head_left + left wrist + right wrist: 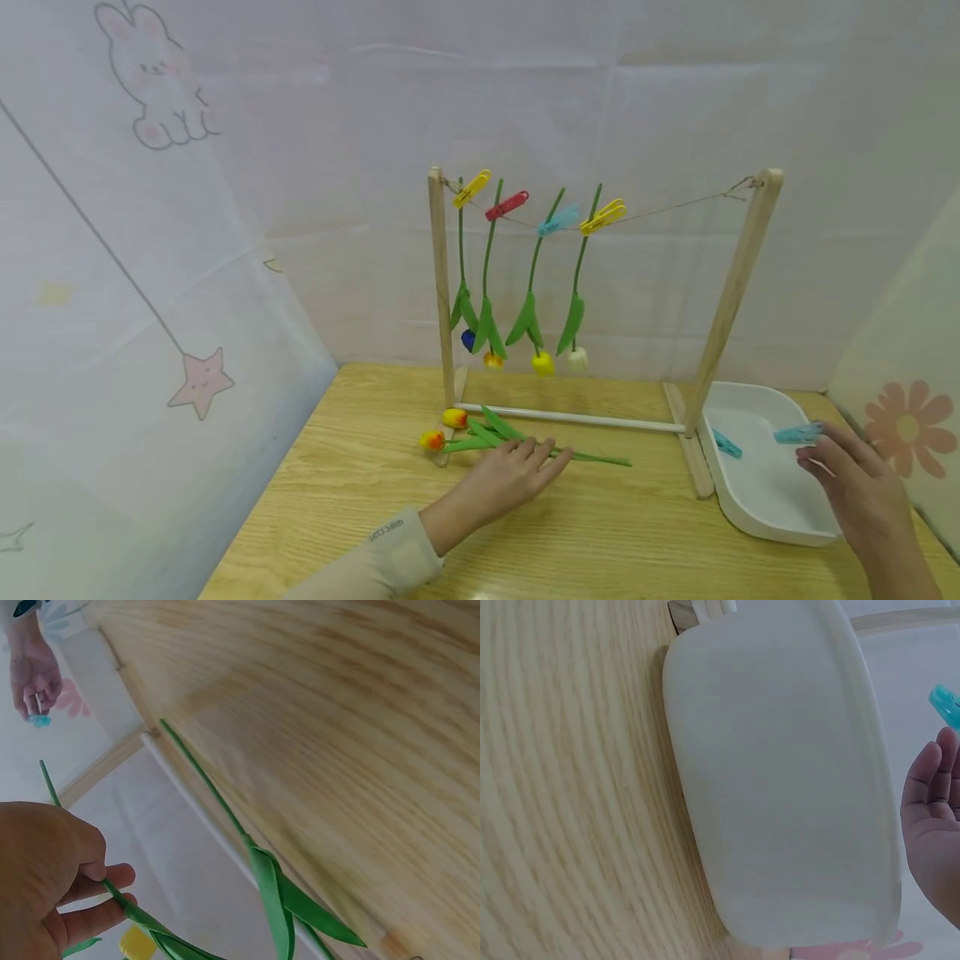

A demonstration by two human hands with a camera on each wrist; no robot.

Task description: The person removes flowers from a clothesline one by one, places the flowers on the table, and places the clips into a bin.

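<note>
My left hand (502, 477) is low over the table and pinches the green stem (114, 891) of an artificial tulip between thumb and fingers. A second tulip (274, 896) lies on the table beside it. Both orange-yellow blooms, one nearer (432, 441) and one farther back (454, 418), point left; which belongs to the held stem I cannot tell. Over the white tray (753, 523) at the right, my right hand (862, 487) holds a light-blue clothespin (798, 433) at its fingertips. Another blue clothespin (727, 444) lies inside the tray.
Behind the left hand stands a wooden frame (735, 292) with a sagging string (667, 209). Several tulips hang bloom-down from it on clothespins, including a red one (507, 206) and a yellow one (603, 217). A white rod (570, 419) joins the frame's feet.
</note>
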